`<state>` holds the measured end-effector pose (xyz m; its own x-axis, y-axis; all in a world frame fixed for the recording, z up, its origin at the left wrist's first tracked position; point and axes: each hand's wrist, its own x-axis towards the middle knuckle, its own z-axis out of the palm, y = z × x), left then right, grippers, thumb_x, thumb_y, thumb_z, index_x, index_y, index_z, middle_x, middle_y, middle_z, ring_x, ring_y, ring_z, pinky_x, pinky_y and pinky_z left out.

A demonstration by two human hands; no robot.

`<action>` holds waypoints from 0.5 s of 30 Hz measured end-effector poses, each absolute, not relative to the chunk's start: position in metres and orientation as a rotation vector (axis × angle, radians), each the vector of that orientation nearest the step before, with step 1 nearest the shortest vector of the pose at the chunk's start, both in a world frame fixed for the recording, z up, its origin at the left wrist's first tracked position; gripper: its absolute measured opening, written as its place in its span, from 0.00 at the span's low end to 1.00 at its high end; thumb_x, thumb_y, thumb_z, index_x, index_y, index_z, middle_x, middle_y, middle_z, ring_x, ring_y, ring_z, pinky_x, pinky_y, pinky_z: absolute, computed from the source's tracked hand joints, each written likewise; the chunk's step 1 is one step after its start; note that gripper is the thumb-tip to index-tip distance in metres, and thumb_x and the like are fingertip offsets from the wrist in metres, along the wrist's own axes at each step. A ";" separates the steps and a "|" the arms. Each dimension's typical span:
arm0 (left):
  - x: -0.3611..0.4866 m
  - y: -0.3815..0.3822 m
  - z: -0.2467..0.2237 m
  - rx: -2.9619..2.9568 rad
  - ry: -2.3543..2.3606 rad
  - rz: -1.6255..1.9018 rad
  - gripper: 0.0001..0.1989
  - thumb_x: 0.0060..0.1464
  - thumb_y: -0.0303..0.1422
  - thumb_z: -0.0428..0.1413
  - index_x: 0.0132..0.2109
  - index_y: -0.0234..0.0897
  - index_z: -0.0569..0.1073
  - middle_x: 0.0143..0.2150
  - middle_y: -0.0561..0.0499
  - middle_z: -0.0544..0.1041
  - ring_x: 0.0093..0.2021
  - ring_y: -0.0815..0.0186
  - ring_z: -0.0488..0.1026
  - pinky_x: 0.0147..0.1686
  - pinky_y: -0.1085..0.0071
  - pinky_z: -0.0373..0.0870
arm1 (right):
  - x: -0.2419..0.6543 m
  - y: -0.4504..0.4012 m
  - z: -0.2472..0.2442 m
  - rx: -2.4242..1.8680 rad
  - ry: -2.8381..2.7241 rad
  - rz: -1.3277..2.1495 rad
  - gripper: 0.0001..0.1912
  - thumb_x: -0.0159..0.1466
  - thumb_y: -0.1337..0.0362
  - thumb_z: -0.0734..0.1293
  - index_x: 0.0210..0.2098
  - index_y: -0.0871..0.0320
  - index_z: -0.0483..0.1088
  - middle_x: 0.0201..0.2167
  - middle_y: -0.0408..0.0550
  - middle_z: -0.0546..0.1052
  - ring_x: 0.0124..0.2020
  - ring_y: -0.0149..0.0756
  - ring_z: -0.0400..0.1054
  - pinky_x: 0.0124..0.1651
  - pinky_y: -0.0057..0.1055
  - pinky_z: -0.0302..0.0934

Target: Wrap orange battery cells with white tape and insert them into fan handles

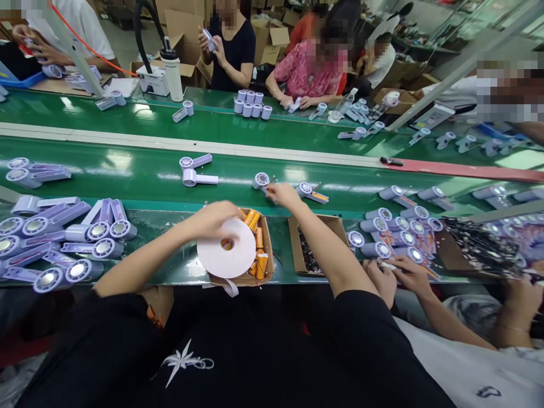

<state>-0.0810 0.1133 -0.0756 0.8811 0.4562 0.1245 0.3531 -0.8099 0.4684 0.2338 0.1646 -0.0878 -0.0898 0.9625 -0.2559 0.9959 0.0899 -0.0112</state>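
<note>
My right hand (284,195) reaches over the green belt, fingers closed at the handle end of a lilac handheld fan (260,181). A bit of orange shows at its fingertips, and thin wires stick up beside it. My left hand (219,220) is blurred above a big white roll of tape (212,258); its fingers cannot be made out. The roll lies on a cardboard box of orange-wrapped batteries (260,266). Just right of my right hand, another lilac fan (304,189) with an orange battery in its handle lies on the belt.
A box of small dark parts (301,258) sits beneath my right forearm. Piled fan bodies (100,230) lie at left, more (399,238) at right. A co-worker's hands (395,275) work close on my right. Across the belt (127,181), other people handle fans.
</note>
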 end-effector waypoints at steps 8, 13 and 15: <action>-0.145 0.011 -0.077 2.798 0.721 -0.035 0.51 0.56 0.42 0.73 0.80 0.40 0.59 0.75 0.35 0.71 0.77 0.37 0.60 0.72 0.38 0.64 | 0.250 0.086 -0.050 2.398 2.202 -0.379 0.26 0.78 0.50 0.62 0.61 0.61 0.81 0.47 0.62 0.88 0.45 0.50 0.83 0.51 0.40 0.73; -0.155 -0.003 -0.096 2.706 1.075 0.715 0.49 0.55 0.38 0.73 0.78 0.41 0.61 0.65 0.35 0.79 0.73 0.36 0.63 0.72 0.38 0.66 | 0.183 -0.024 -0.054 2.006 2.408 -1.728 0.27 0.66 0.42 0.74 0.50 0.58 0.85 0.29 0.47 0.86 0.25 0.37 0.76 0.32 0.32 0.69; -0.152 -0.007 -0.103 2.695 1.124 0.843 0.45 0.56 0.33 0.71 0.76 0.43 0.63 0.63 0.37 0.79 0.73 0.36 0.64 0.72 0.36 0.64 | 0.148 -0.052 -0.064 1.778 2.391 -1.991 0.25 0.64 0.43 0.77 0.49 0.56 0.85 0.26 0.44 0.83 0.24 0.35 0.75 0.30 0.31 0.68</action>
